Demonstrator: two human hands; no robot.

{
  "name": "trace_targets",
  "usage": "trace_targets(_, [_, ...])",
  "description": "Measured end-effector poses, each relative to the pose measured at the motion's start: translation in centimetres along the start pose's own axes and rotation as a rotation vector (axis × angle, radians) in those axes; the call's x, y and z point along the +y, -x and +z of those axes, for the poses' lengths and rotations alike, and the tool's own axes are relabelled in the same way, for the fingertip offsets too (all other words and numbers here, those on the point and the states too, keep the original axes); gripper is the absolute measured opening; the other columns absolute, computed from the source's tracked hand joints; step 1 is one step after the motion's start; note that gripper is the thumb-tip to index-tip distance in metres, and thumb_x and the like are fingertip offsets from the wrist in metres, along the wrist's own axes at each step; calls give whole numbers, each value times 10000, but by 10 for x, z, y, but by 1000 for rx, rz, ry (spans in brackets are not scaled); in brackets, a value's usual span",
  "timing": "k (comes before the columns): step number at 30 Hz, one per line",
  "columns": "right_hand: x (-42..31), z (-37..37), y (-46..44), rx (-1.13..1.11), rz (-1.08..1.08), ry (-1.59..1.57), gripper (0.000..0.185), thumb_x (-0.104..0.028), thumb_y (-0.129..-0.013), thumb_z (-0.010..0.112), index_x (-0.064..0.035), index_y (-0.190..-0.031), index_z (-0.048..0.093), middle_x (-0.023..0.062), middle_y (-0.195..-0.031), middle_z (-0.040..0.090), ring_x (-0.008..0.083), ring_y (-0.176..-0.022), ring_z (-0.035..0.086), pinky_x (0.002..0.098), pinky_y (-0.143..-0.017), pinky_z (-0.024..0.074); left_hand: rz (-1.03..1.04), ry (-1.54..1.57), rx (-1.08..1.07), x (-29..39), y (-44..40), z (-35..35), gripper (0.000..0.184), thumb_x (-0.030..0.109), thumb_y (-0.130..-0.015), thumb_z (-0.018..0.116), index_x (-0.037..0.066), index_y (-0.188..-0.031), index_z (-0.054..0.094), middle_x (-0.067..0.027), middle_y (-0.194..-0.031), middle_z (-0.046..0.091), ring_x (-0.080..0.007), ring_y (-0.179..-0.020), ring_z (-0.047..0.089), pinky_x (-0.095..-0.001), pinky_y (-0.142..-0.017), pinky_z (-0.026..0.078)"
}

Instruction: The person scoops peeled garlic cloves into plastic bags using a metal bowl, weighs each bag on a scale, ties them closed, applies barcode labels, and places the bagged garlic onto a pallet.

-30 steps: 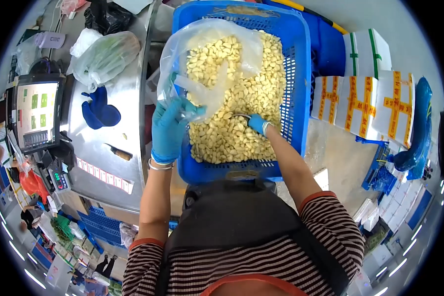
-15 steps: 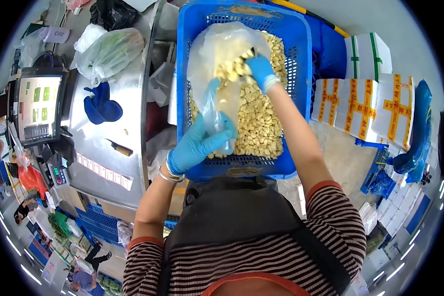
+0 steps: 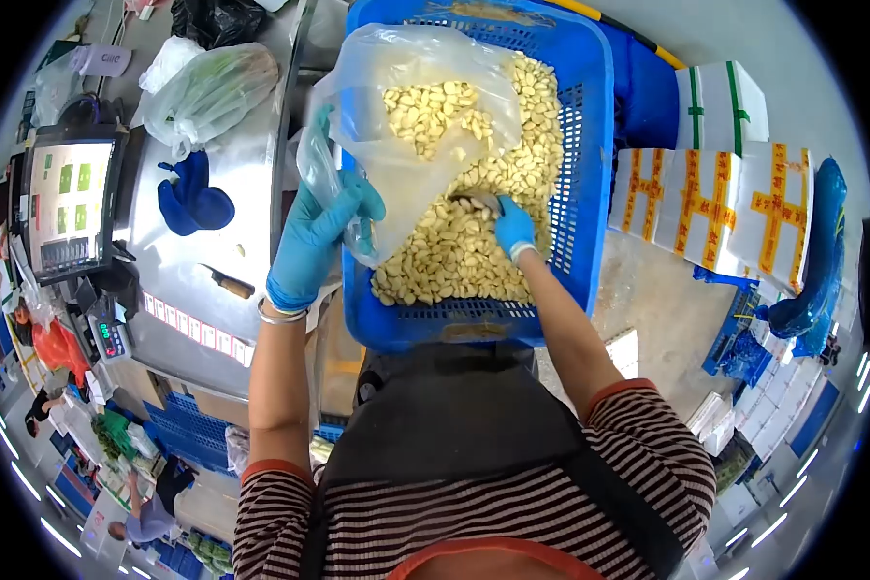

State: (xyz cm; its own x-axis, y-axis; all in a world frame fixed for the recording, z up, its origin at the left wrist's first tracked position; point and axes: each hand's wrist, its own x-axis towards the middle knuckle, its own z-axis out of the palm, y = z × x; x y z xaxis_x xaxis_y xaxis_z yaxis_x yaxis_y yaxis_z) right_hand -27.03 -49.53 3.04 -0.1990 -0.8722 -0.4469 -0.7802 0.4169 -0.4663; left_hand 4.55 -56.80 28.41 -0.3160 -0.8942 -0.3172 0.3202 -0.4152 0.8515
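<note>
A blue plastic crate (image 3: 356,309) holds a heap of pale yellow pieces (image 3: 454,266) that look like peeled garlic cloves. Over its left part lies a clear plastic bag (image 3: 411,188) with some of the same cloves inside. My left hand (image 3: 309,242), in a blue glove, pinches the bag's edge at the crate's left rim. In the heap is a metal scoop (image 3: 483,198), partly buried in the cloves. My gloved right hand (image 3: 515,228) is closed around the scoop's handle end, which the fingers hide.
Left stands a steel table (image 3: 203,319) with a knife (image 3: 228,281), a blue cloth item (image 3: 195,198), a label strip (image 3: 198,329) and a filled plastic bag (image 3: 217,97). A screen (image 3: 68,203) stands beyond. Taped white boxes (image 3: 710,208) are at right. A person (image 3: 150,517) is lower left.
My right hand has moved down out of the bag's mouth, and the scoop is now in the heap. My left hand has pulled the bag's edge left and up. More cloves show inside the bag.
</note>
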Motion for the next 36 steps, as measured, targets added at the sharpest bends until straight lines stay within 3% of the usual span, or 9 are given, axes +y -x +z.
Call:
trace_targets(5, [52,62,-45,-936,456,-185,466,-86,-917,437,-112,-1377,508,118,-626,525,173,-469,387,353,-457,405,-45,-125,20,-8,8,-9,222,211,-960,603,55,-1111,558,-62,-905,640,-105,-744,573,-241,-664,482])
trace_targets(8, [-4,-9,-18,-977,277,-340,579,-85,-929,385,-228,-1490,368,69,-625,478,157,-461,333,351,-442,384,-68,-204,47,-5,8,-17,208,217,-949,624,59,-1074,571,-51,-897,642,-100,-742,584,-240,-672,491])
trace_targets(10, [-14,-26,-23,-956,129,-678,543,-234,-999,396,-272,-1524,260,172,-1098,664,204,-811,677,322,-736,585,-103,-220,65,-7,10,-21,202,205,-940,638,58,-1061,572,-45,-892,644,-98,-738,591,-241,-675,497])
trace_targets(12, [-55,-88,-23,-967,8,-826,520,-316,-1004,427,-105,-1475,355,193,-1260,609,231,-1080,651,346,-912,551,-137,-206,95,-15,13,-25,201,186,-931,649,53,-1058,568,-41,-889,645,-97,-733,599,-243,-675,502])
trace_targets(17, [-119,-138,-61,-408,53,-1060,369,-198,-914,514,49,-1164,626,167,-1061,690,222,-893,671,331,-781,554,-190,-172,-55,-7,14,18,189,143,-927,641,43,-1069,565,-36,-895,647,-87,-747,605,-243,-682,504])
trace_targets(19, [-196,-150,-45,127,-80,-407,381,-84,-868,505,15,-1231,558,205,-974,658,275,-837,659,362,-772,545,-157,-123,-141,1,9,43,196,143,-928,634,46,-1085,565,-40,-900,651,-83,-775,605,-242,-699,494])
trace_targets(24, [-197,-147,-27,511,-915,-5,575,126,-750,517,-85,-1284,548,189,-1140,614,328,-1086,593,401,-910,498,-84,-33,-127,12,-8,52,213,193,-941,609,44,-1086,566,-59,-892,648,-95,-770,606,-240,-691,490])
trace_targets(30, [-38,-86,9,447,-168,-254,541,130,-810,483,-82,-1300,568,190,-1140,644,321,-1043,630,373,-881,514,-95,5,-89,0,-1,10,178,178,-957,571,40,-1069,570,-59,-873,640,-104,-753,604,-232,-678,493])
trace_targets(36, [5,22,-23,-547,212,-294,355,-134,-904,528,-35,-1237,605,211,-1109,661,331,-926,656,407,-799,524,-118,-53,16,-3,19,7,194,184,-956,594,48,-1093,579,-50,-883,643,-113,-773,596,-251,-702,491])
